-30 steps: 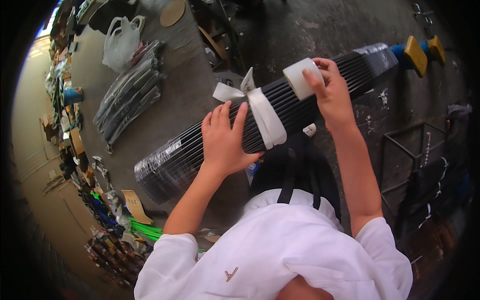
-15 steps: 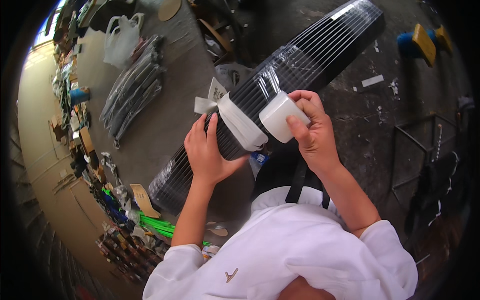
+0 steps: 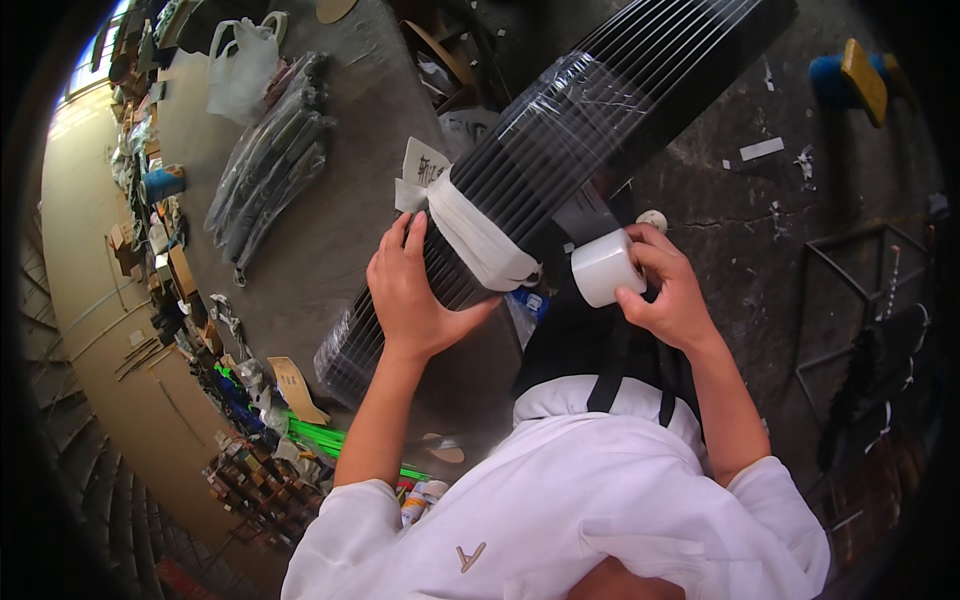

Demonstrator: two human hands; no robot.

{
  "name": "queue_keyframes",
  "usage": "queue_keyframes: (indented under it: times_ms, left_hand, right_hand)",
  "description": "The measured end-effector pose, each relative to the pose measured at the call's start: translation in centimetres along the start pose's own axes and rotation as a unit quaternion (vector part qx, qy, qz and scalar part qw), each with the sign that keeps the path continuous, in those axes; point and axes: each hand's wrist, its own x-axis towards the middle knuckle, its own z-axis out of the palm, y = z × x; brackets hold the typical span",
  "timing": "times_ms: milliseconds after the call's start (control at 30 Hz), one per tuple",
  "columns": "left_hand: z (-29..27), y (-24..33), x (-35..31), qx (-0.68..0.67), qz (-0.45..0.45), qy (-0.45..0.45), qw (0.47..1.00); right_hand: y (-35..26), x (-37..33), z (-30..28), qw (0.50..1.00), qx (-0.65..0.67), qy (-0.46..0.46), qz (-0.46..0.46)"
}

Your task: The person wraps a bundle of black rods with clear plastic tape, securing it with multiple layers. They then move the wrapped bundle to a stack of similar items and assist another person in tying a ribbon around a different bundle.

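Observation:
A long bundle of black rods (image 3: 540,185) runs diagonally from lower left to upper right, with clear film around its middle and lower end. A white cloth band (image 3: 480,236) is tied around it, with a white paper tag (image 3: 424,162) at the band's far end. My left hand (image 3: 415,290) spans the bundle just below the band, fingertips at the far edge and thumb at the near edge. In my right hand (image 3: 660,285), closed around its end, is a roll of clear stretch film (image 3: 606,268). A strip of film (image 3: 588,215) runs from the roll toward the bundle's near side.
Plastic-wrapped dark bundles (image 3: 268,160) and a white plastic bag (image 3: 245,70) lie on the table (image 3: 350,150) at left. Bright green strips (image 3: 318,436) sit at its lower edge. A blue and yellow object (image 3: 850,82) and a metal frame (image 3: 850,290) stand at right; paper scraps litter the floor.
The roll has moved right and down, from above the bundle to beside its near edge. My left hand stays by the band. The bundle's upper part appears larger and nearer.

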Motion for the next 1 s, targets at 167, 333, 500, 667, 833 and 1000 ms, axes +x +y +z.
queue_keyframes:
  times_ms: [167, 333, 500, 667, 833, 1000]
  left_hand:
    - [0.1, 0.0, 0.2, -0.001, 0.006, -0.006, 1.000]
    - [0.1, -0.2, 0.1, -0.005, -0.004, -0.014, 1.000]
    - [0.1, -0.1, 0.4, -0.012, -0.009, -0.017, 1.000]
    - [0.2, -0.5, 0.5, -0.020, 0.000, -0.018, 1.000]
    - [0.1, -0.3, 1.0, -0.022, 0.001, -0.024, 0.999]
    - [-0.2, -0.5, 1.1, -0.014, -0.001, -0.041, 0.999]
  right_hand:
    - [4.4, 1.3, -1.9, 0.992, -0.115, 0.005, -0.058]
    - [6.5, 2.0, -4.2, 0.998, -0.065, -0.015, -0.017]
    - [10.1, 5.0, -2.9, 0.992, -0.106, -0.003, -0.073]
    - [13.3, 9.4, -0.2, 0.987, -0.156, -0.034, 0.005]
    - [14.4, 14.4, -0.1, 0.993, -0.097, 0.005, -0.064]
    - [11.6, 18.7, 0.2, 0.987, 0.120, -0.092, -0.046]
